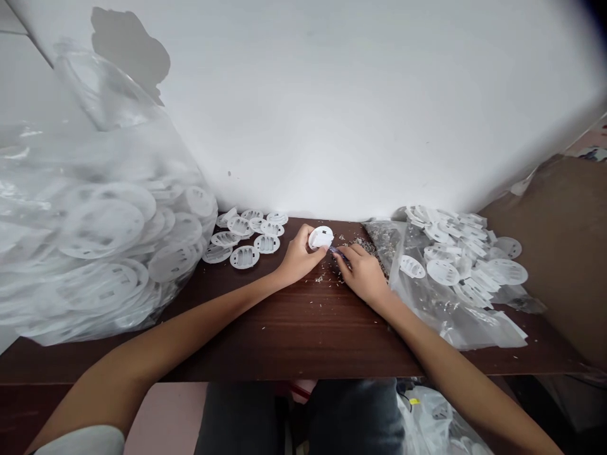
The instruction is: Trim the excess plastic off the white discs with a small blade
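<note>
Filling the left of the view, a big clear plastic sack [95, 221] bulges with white perforated plastic discs, pressed against a white wall [332, 107]. Along the wall's foot runs a dark wood-grain table [294, 335], with a sheet of brown cardboard [554, 253] rising at its far right. On the right of the table, a flattened clear plastic bag [455, 309] lies under a loose heap of similar white pieces [455, 237]. Left of centre, a smaller group of slotted discs [244, 237] sits between the sack and the hands.

The left hand [298, 259] is closed on a white plastic disc [321, 238], gripping it by the edge between thumb and fingers, just above the tabletop. Close beside it, the right hand [360, 275] pinches a small bluish object [337, 253] against that disc's rim — too small to identify. Grey flecks [325, 278] are scattered on the wood below, and a dark granular drift [372, 248] lies just beyond the right hand.
</note>
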Demonstrator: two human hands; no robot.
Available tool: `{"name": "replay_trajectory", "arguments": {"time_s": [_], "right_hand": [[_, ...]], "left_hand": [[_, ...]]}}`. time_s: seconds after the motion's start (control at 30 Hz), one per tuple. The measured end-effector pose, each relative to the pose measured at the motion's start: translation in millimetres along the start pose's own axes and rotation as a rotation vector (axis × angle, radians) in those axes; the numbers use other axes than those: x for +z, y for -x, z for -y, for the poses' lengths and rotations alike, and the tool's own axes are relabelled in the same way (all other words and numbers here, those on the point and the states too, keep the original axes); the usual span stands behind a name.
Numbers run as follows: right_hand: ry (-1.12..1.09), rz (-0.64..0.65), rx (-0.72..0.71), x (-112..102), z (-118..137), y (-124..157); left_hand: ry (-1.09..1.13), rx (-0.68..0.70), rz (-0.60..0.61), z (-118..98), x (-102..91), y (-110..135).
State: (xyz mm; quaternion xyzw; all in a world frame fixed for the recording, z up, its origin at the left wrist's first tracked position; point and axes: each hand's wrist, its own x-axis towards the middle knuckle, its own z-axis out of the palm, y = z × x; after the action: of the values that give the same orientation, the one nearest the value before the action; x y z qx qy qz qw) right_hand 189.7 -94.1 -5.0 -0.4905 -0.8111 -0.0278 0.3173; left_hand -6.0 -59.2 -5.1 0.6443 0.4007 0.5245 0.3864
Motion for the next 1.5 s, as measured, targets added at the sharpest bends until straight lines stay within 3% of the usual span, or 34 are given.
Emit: {"name": "replay_trajectory", "arguments": {"time_s": [0.3,0.5,0.67,0.87,1.23,1.37,1.43,1.5], "right_hand": [[0.292,0.057,-0.069,4.4,10.3,-1.1],[0.305,0.022,-0.057,-4.4,9.3,-6.1],[0.026,-0.05,0.125,-9.4,-1.2,-8.2],[-0.358,-0.1,0.142,-16.8,-2.5,-13.6],[-0.633,-0.095,0.21,-7.8,6.5,-13.4],[-0.859,-0.129,0.296,-6.8,6.3,-16.6],[-1.089,-0.137,0.378,-8.2,5.8,-17.9],[-1.292,-0.109,0.439,-10.5,5.9,-18.5]], "left_hand": [[-0.224,0.082,-0.008,-0.4,1.2,2.0],[0.038,-0.046,0.016,5.0,1.5,-3.8],[0.228,-0.058,0.049,0.8,1.2,-4.5],[0.318,-0.089,0.06,-1.9,1.0,-6.2],[0.37,-0.089,0.198,-7.8,-3.9,-0.2],[0.224,0.116,0.081,-7.4,-3.6,3.2],[0.028,0.3,0.003,-8.5,-5.6,4.7],[-0.198,0.474,0.018,-10.2,-8.7,5.0]]}}
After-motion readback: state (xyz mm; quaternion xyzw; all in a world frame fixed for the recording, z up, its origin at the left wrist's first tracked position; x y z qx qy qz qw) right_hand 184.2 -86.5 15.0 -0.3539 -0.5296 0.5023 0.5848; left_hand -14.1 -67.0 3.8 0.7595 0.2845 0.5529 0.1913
